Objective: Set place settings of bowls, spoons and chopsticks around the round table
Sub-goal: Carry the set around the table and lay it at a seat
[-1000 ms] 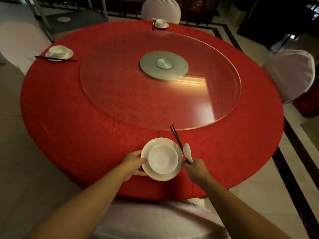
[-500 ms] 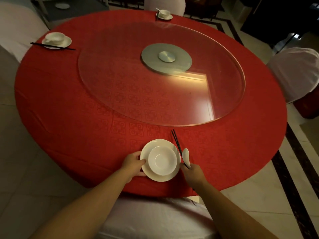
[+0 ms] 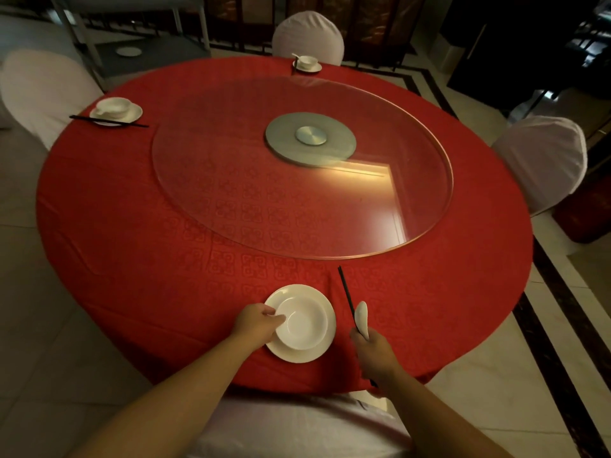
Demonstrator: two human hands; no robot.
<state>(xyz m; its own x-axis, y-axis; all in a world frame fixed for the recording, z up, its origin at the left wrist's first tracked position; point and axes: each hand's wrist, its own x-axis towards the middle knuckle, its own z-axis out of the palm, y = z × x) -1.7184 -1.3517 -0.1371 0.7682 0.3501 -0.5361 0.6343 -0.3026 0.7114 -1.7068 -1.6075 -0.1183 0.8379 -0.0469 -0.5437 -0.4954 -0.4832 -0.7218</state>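
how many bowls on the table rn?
3. Near bowl on its plate at the near edge, left hand on its rim; left bowl at the far-left setting; far bowl at the far edge. None seem hidden.

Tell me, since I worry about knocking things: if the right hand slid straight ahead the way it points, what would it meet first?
Probably bare red tablecloth, then the round glass turntable's near rim. The right hand holds the black chopsticks and white ceramic spoon; depth is unclear.
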